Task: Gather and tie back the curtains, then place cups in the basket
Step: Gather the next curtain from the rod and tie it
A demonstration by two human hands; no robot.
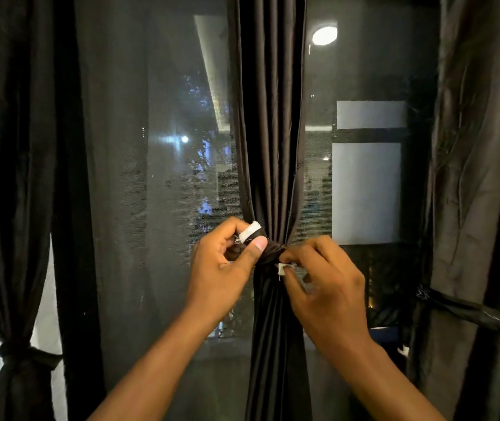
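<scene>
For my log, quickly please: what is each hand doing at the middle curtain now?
Left hand: grips one tie end with thumb and fingers.
Right hand: pinches the other, white-tipped end at the middle curtain.

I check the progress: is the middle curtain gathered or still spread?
Gathered. The middle curtain narrows to a tight bunch where a dark tie band wraps it; the left hand and right hand pinch the band's ends.

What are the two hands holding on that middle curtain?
The tie-back band round the middle curtain. The left hand pinches its white-tipped left end; the right hand pinches its white-tipped right end.
</scene>
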